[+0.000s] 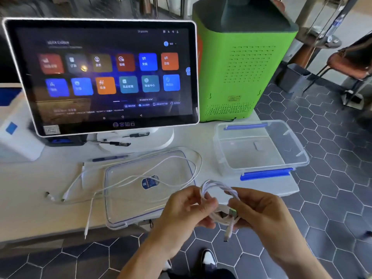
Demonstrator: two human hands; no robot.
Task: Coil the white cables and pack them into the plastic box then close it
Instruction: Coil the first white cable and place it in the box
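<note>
Both my hands hold a coiled white cable above the table's front edge. My left hand pinches the coil's left side, and my right hand grips its right side near a plug that hangs down. A clear plastic box with blue clips stands open at the right of the table. Its clear lid lies flat in front of me. Loose white cables trail across the lid and the table to its left.
A large touchscreen on a white stand fills the back of the white table. A green machine stands behind the box. A pen lies near the stand. Hexagon floor tiles and my shoes show below.
</note>
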